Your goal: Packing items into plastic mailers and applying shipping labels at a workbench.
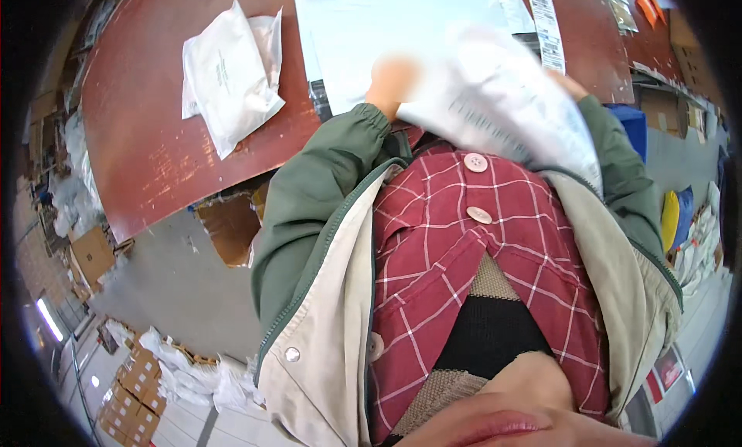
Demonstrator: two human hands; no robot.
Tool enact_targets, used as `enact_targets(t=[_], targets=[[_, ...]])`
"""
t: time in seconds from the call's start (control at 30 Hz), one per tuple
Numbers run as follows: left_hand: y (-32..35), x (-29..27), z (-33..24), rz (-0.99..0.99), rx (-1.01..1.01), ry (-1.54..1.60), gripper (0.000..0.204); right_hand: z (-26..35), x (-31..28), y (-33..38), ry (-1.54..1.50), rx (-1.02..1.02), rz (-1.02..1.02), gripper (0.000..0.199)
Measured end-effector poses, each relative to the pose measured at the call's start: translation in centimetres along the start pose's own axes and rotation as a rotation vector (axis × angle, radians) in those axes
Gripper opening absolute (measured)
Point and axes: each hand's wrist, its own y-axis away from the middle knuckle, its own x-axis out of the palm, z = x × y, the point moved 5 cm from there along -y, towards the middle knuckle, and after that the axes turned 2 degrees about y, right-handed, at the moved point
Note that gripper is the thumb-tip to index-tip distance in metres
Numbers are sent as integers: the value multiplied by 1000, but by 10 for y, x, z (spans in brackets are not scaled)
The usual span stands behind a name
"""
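Between the left hand (pixel 396 80) and right hand (pixel 570 84), fingers too unclear to judge, a white, printed plastic bag (pixel 510 99) seems light, floppy, best held by its edges.

A scuffed, reddish-brown tabletop (pixel 131 161) stands over a smooth grey floor (pixel 178 292). Brown cardboard boxes (pixel 133 397) stand stacked at lower left; 1 bright white light strip (pixel 49 320) shines.
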Motion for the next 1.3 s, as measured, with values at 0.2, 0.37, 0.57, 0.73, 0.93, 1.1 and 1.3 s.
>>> enact_targets(t=[0.2,0.37,0.57,0.73,0.93,1.1,1.3], targets=[[-7,-33,70,62,-160,172,26,65,175,-21,269,72,328,48],[-47,-48,37,266,-348,506,28,15,107,-24,134,-104,68,45],[-42,-86,32,-92,-383,431,27,30,90,-12,-81,-198,-490,39],[-49,-95,-6,-281,-363,602,23,47,90,-37,140,-377,-615,37],[-34,-81,-30,69,106,314,30,47,105,-76,-150,-466,-694,41],[11,-83,-22,-247,-25,-32,39,55,100,-68,31,-481,-534,45],[99,-55,54,-326,-865,234,38,72,129,-101,215,-365,-307,45]])
